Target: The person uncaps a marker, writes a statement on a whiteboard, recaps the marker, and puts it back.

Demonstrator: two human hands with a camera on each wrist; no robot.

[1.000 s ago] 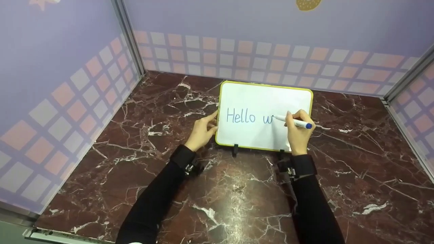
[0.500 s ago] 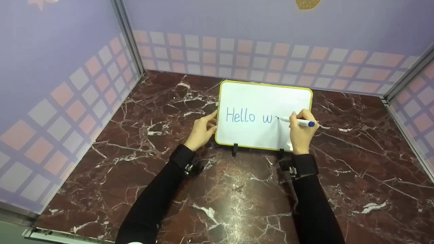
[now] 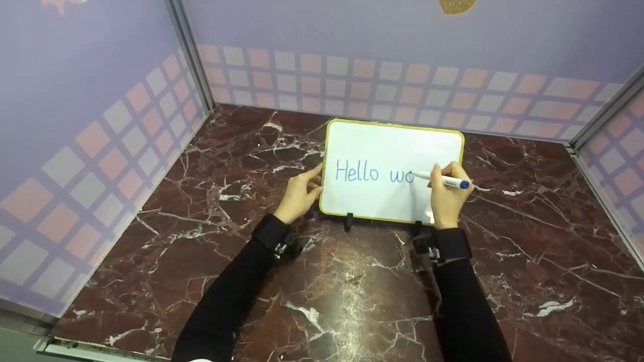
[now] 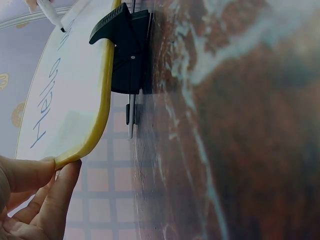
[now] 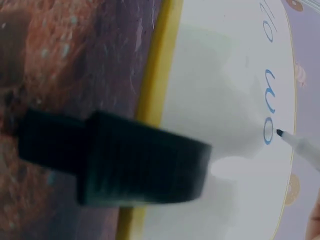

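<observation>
A whiteboard (image 3: 372,201) with a yellow frame leans back on a stand with black clips (image 3: 348,221). Blue letters across it read "Hello wo". My left hand (image 3: 298,197) pinches its left edge; in the left wrist view, thumb and fingers (image 4: 65,187) grip the frame's lower corner. Held in my right hand (image 3: 447,203) is a white whiteboard marker (image 3: 422,175) with a blue end. In the right wrist view the dark marker tip (image 5: 279,132) is beside the "o"; whether it touches the board I cannot tell. A black clip (image 5: 145,160) looms large there.
The dark red marbled tabletop (image 3: 352,301) extends around the board. A lilac back wall (image 3: 322,30) with pink and white squares rises close behind it. Side panels (image 3: 90,125) stand at left and right. Black straps (image 3: 271,234) circle both wrists.
My right hand has shifted slightly right with the marker. An "o" now follows the "w", where half a second ago only a short stroke showed. My left hand has stayed on the board's edge.
</observation>
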